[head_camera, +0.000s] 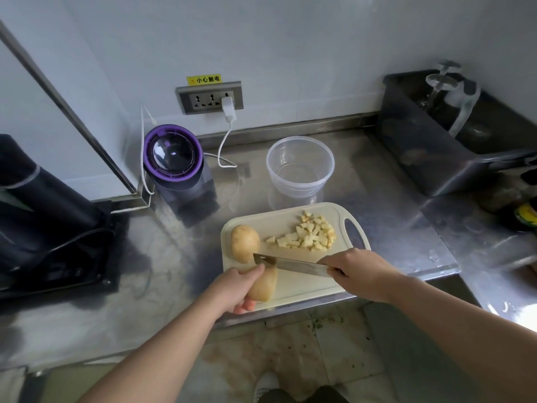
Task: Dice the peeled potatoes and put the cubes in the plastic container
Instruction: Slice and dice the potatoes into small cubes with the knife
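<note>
— What's nearest?
— The left forearm (151,353) and the right forearm (465,330), both bare, reaching in from the bottom edge over a tiled floor (334,359).

— And the grips?
— The left grip (242,289) is curled round a potato (263,283), holding it at the near left corner of the cutting board (290,289). The right grip (356,271) is closed on the handle of a knife (290,264), forefinger laid along the top. The blade reaches left and lies across the top of the held potato.

— What else is on the board?
— A whole potato (245,242) just behind the blade tip, and to its right a heap of cubes (308,235) at the far right part of the board, near the handle slot.

— Where's the container?
— The plastic container (331,161), clear and round, stands on the steel table (392,228) behind the board, not touching it.

— Around that?
— Left of it is a purple-rimmed appliance (174,158). A white charger (228,109) sits in the wall socket (200,98). A dark bin (436,146) stands at the far right.
</note>
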The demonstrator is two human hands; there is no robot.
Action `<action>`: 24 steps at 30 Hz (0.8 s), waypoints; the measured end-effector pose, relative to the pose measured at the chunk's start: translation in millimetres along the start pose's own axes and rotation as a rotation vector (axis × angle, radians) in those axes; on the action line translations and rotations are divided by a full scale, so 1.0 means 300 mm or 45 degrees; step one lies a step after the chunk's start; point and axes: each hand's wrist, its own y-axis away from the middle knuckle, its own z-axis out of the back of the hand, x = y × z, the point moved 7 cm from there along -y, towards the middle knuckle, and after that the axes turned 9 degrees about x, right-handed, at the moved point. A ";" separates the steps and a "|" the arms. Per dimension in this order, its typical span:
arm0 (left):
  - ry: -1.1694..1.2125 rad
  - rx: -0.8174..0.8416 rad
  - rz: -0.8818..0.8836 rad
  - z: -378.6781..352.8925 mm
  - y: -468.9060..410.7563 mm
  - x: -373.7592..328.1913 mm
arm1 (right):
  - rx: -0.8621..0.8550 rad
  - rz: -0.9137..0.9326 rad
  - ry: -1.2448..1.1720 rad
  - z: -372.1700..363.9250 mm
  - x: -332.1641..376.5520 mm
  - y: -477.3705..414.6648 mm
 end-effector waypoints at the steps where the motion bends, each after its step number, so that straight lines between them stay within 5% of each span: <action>1: -0.029 -0.009 0.023 0.004 0.000 0.004 | -0.003 0.006 0.011 0.009 0.015 -0.008; 9: -0.540 -0.150 0.045 0.124 0.031 -0.014 | -0.013 0.045 0.129 0.034 0.058 -0.098; 13: -0.596 -0.662 -0.206 0.324 0.047 -0.128 | -0.049 0.057 0.077 0.044 0.035 -0.078; 16: -0.637 -0.403 -0.506 0.260 0.009 -0.238 | -0.163 0.024 -0.007 0.068 -0.021 -0.035; 19: -0.862 -0.172 -0.375 0.169 -0.051 -0.247 | -0.375 -0.042 -0.126 0.100 -0.094 0.000; 24: -0.967 -0.445 -0.399 0.183 -0.078 -0.264 | -0.505 -0.094 -0.225 0.131 -0.142 0.017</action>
